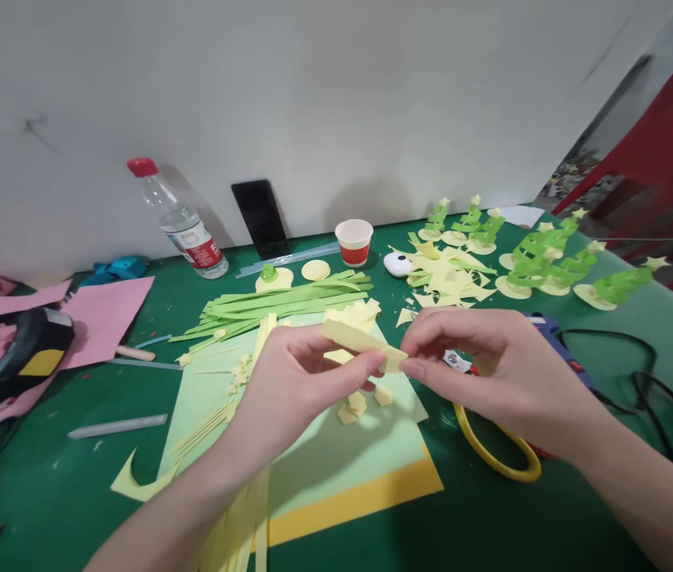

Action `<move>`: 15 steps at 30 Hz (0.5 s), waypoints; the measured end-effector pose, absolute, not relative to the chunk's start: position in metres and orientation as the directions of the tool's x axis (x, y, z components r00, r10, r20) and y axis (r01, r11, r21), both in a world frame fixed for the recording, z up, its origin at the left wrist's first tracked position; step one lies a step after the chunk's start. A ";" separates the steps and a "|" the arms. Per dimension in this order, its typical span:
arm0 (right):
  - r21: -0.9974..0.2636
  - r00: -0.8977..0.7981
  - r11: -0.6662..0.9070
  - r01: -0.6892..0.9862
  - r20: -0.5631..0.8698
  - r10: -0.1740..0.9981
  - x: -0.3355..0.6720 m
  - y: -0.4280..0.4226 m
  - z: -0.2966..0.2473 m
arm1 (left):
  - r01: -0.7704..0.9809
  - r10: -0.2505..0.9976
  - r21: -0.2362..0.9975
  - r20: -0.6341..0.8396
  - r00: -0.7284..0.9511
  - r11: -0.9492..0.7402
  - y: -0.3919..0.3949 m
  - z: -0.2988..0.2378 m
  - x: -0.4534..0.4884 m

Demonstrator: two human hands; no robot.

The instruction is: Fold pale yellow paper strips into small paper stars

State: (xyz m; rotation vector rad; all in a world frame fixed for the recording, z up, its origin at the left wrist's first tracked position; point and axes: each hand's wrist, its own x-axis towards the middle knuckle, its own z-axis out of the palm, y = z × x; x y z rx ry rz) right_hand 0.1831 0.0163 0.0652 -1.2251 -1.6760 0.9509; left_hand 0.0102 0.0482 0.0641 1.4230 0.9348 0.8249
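Hands raised together over the light green sheet [336,453], a yellow paper strip [357,339] between them.
We hold our left hand [292,381] palm-in, thumb and fingers closed on the strip's middle; our right hand [491,361] pinches its right end, above the yellow-handled scissors [494,457].

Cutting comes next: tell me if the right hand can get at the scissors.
Probably yes: the scissors lie just under the right hand, uncovered. But it pinches a paper strip together with the left hand, so it would have to let go first.
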 end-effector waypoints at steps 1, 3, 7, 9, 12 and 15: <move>-0.895 -0.185 0.271 0.354 0.217 0.959 0.183 0.016 0.065 | 0.055 0.901 0.998 -0.045 0.432 0.023 0.049 0.064 0.010; -0.854 -0.211 0.338 0.395 0.274 0.938 0.181 0.016 0.066 | 0.029 0.897 0.999 -0.052 0.439 0.044 0.050 0.063 0.010; -0.875 -0.231 0.329 0.354 0.259 0.938 0.180 0.016 0.065 | 0.034 0.915 0.999 0.003 0.404 -0.019 0.047 0.063 0.012; -0.946 -0.224 0.225 0.234 0.173 0.959 0.180 0.015 0.064 | 0.058 0.931 0.989 0.105 0.349 -0.134 0.044 0.062 0.014; -0.998 -0.259 0.006 0.059 -0.009 0.966 0.181 0.014 0.062 | 0.117 0.895 0.916 0.338 0.292 -0.384 0.042 0.057 0.014; -0.980 -0.304 -0.174 -0.096 -0.138 0.943 0.183 0.014 0.062 | 0.134 0.776 0.791 0.527 0.347 -0.597 0.043 0.053 0.012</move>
